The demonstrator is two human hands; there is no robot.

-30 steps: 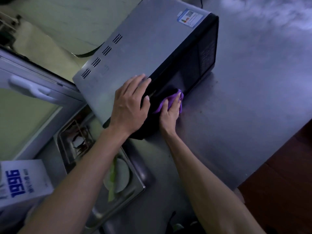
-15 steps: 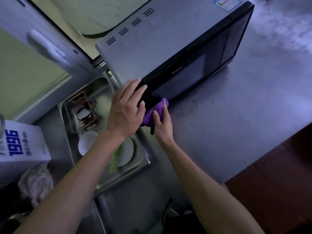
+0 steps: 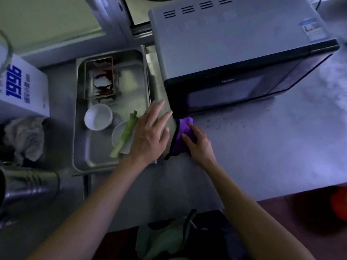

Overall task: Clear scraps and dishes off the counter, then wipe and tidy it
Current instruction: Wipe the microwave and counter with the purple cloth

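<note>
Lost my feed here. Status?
Right hand presses purple cloth on counter. Left hand flat by microwave. Crumbs ahead.

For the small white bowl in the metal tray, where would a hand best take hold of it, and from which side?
Take the small white bowl by its rim, coming from above. It sits upright with its mouth open upward inside the metal tray, whose walls hinder a sideways approach. Thumb inside, fingers outside, probably on the rim's left, away from the plate with green stalks.
</note>
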